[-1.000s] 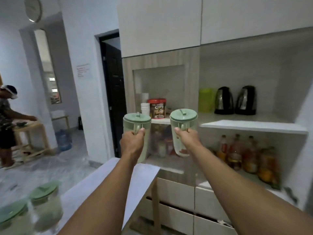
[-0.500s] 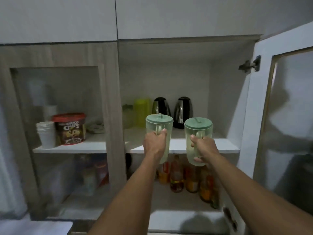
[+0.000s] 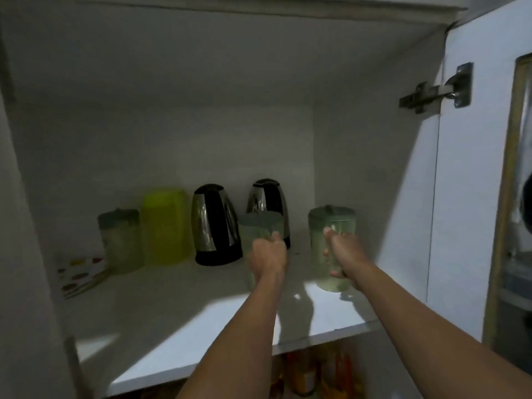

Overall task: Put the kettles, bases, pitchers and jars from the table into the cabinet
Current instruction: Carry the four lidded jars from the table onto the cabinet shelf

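Note:
Both arms reach into the open cabinet over its white shelf (image 3: 184, 338). My left hand (image 3: 267, 256) grips a clear pitcher with a green lid (image 3: 259, 228), in front of the right-hand kettle. My right hand (image 3: 344, 251) grips a second green-lidded pitcher (image 3: 331, 226) near the right wall; its base is at or just above the shelf. Two steel-and-black kettles (image 3: 216, 226) (image 3: 267, 200) stand at the back. A yellow-green pitcher (image 3: 165, 226) and another green-lidded jar (image 3: 121, 240) stand to their left.
A spotted tray or mat (image 3: 80, 273) lies at the shelf's left. The cabinet door (image 3: 466, 197) hangs open on the right with its hinge (image 3: 434, 93) showing. Bottles (image 3: 313, 367) sit on the shelf below. Bare shelf lies in front of the kettles.
I have come closer and both hands have carried the pitchers from in front of the shelf edge into the cabinet, down toward the shelf beside the kettles.

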